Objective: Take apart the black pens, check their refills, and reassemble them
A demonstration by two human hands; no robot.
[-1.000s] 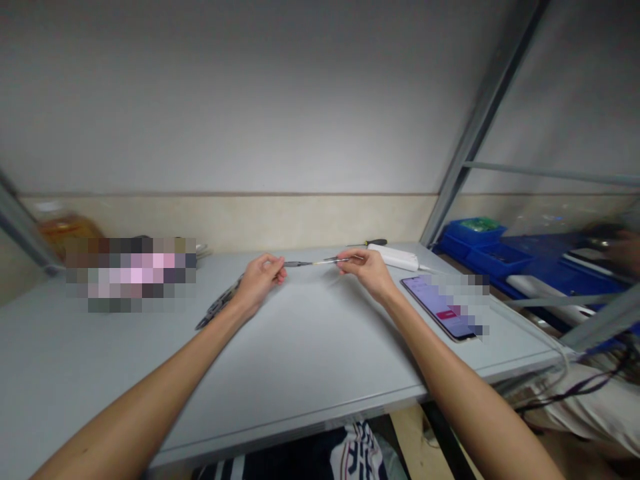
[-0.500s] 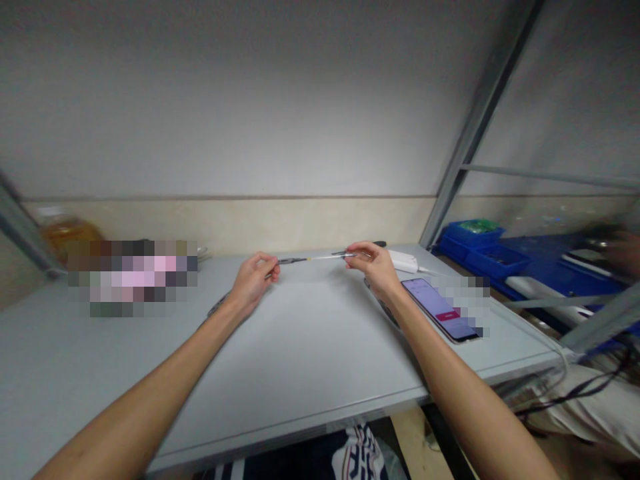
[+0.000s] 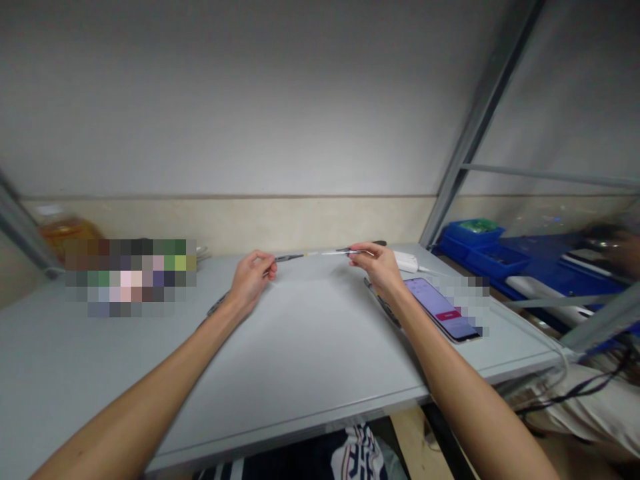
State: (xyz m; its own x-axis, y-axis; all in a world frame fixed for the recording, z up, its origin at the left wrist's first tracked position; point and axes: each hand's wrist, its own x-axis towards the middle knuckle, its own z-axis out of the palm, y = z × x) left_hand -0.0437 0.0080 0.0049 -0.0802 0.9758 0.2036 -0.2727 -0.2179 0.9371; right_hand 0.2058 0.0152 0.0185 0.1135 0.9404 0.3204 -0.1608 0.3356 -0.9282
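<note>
My left hand (image 3: 253, 275) is closed, thumb and fingers pinching a thin dark pen-like rod (image 3: 289, 258) with a yellowish tip. The rod points right, above the back of the table (image 3: 300, 340). Opposite it, my right hand (image 3: 376, 263) pinches a thin clear tube (image 3: 336, 252) that points left. The two tips nearly meet; whether they touch I cannot tell. Beside my left wrist lies a dark slim object (image 3: 217, 304), partly covered by the arm. Another dark slim object (image 3: 383, 301) lies against my right forearm. A dark rounded end (image 3: 379, 243) shows behind my right hand.
A phone (image 3: 443, 312) with a lit screen lies right of my right forearm, near a white block with a cable (image 3: 406, 261). Blurred-out items and an amber bottle (image 3: 70, 233) stand at left. Beyond the metal frame are blue bins (image 3: 493, 259) and another person's hand (image 3: 627, 241).
Both hands have shifted slightly apart, my left a little left and my right a little right. The rod and the tube have moved with them.
</note>
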